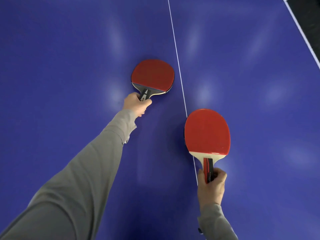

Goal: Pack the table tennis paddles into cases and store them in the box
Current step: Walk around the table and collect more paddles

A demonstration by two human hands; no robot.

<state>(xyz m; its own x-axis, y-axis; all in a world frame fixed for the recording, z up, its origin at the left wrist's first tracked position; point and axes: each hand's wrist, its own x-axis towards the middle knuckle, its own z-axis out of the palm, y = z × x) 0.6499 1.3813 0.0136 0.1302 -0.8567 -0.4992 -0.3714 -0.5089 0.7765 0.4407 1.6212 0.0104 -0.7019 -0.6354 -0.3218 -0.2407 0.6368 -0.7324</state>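
Head view, looking down on a blue table tennis table (69,49). I see two paddles, one in each hand.

Left hand (136,104): arm stretched far forward, grey sleeve (90,161) down to the wrist. The fingers are curled round the black handle of the far paddle (153,75) and the thumb lies along the handle's right side, so it's a firm grip. This paddle has its red rubber face up, a dark grey neck and a white mark on the handle. It sits just left of the white centre line (174,45), blade pointing away from me. It is low over the table, but I can't tell whether it touches.

Right hand (211,186): closer to me, with a grey cuff (214,220) at the bottom edge. Fingers and thumb wrap the end of the red-and-black handle of the near paddle (207,130). This one also has its red face up, with pale wood at the neck and a thin black edge along the left rim. Its blade covers part of the centre line, tip pointing away. I can't tell whether it is lifted or resting.

The paddles are well apart, with the far one up and to the left of the near one.

At top right, the table's white edge line (301,30) runs diagonally, with dark floor (308,9) beyond it.
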